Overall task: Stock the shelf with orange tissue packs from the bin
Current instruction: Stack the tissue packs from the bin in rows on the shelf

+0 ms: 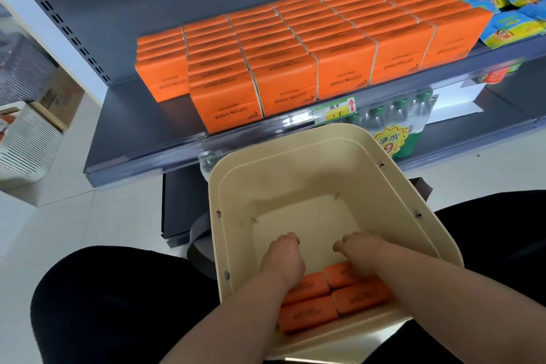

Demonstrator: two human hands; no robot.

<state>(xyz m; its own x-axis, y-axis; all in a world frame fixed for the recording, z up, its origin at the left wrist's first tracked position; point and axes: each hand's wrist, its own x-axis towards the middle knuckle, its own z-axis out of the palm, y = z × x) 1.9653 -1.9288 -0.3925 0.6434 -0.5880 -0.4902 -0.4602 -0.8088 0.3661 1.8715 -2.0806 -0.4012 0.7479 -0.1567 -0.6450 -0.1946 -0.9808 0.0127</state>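
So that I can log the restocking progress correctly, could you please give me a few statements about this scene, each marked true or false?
1. Both the left hand and the right hand are inside the cream bin. True.
2. The orange tissue packs fill the bin to its rim. False: only a few lie at its near end, and the far part of its floor is bare.
3. Blue and yellow packets sit to the right of the stocked orange rows on the shelf. True.
4. The bottles on the level below have red caps. False: their caps are green.
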